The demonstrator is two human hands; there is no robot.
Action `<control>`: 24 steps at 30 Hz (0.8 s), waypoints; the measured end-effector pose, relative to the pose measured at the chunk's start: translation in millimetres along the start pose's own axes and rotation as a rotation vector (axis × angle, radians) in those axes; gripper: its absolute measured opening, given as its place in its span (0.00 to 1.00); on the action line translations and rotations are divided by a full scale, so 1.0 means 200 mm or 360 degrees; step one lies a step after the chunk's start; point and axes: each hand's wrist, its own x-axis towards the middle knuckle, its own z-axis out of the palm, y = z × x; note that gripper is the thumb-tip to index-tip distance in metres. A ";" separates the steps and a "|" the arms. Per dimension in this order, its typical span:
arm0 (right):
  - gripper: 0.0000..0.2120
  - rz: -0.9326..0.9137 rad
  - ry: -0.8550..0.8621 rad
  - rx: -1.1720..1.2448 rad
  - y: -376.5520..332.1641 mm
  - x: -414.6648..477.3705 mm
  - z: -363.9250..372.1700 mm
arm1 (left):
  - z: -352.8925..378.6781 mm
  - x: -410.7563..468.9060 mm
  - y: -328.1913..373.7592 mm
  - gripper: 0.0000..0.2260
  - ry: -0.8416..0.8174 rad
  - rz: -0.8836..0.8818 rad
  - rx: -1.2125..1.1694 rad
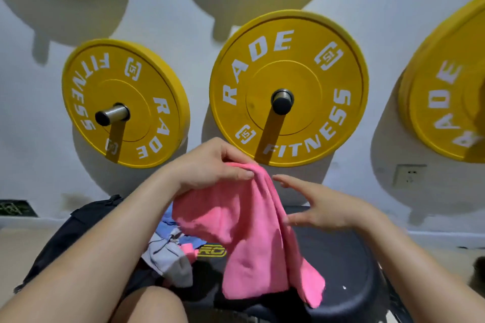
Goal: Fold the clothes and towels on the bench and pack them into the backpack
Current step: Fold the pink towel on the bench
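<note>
A pink towel (246, 238) hangs in the air over the black bench (341, 270). My left hand (215, 165) pinches its top edge and lifts it. My right hand (322, 207) is spread, fingers straight, its fingertips touching the towel's right side. Under the towel lies a heap of other clothes (168, 252), grey, blue and pink. The black backpack (70, 233) lies at the left end of the bench, partly hidden by my left forearm.
Yellow weight plates (288, 86) hang on pegs on the white wall straight ahead, with another yellow plate (123, 102) at left. A wall socket (409, 176) sits low at right. My bare knee (149, 307) shows at the bottom.
</note>
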 end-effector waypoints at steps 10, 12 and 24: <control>0.12 -0.0322 -0.0106 0.1132 -0.22 -0.15 0.00 | -0.03 -0.23 0.19 0.13 0.0221 0.0016 -0.0410; 0.07 -0.0175 0.0365 0.0627 -0.22 -0.21 0.00 | -0.03 -0.27 0.22 0.16 0.0372 0.0064 -0.0469; 0.12 0.0572 0.1147 0.0069 0.05 -0.61 -0.16 | -0.06 -0.39 0.19 0.14 0.0593 0.0120 -0.0401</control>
